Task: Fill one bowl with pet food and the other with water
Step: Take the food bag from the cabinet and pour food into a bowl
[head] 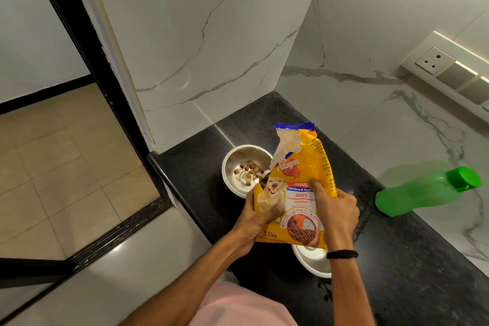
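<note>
Gripping torn-open food bag (293, 193) with left hand (255, 216) and right hand (334, 210), fingers curled, above counter (410, 272). In far bowl (227, 167), some kibble (250, 167); near bowl (312, 264) half hidden under bag, contents unseen. Beside, capped green bottle (423, 190).

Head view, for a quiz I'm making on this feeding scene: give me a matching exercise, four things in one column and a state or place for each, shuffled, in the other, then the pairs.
Things:
1. pet food bag
2. far bowl
3. near bowl
4. green bottle

States or places:
A. partly hidden beneath the bag
B. capped, untouched, far right
C. gripped by the left hand and the right hand
D. holds a little kibble

Pairs: 1-C, 2-D, 3-A, 4-B.
</note>
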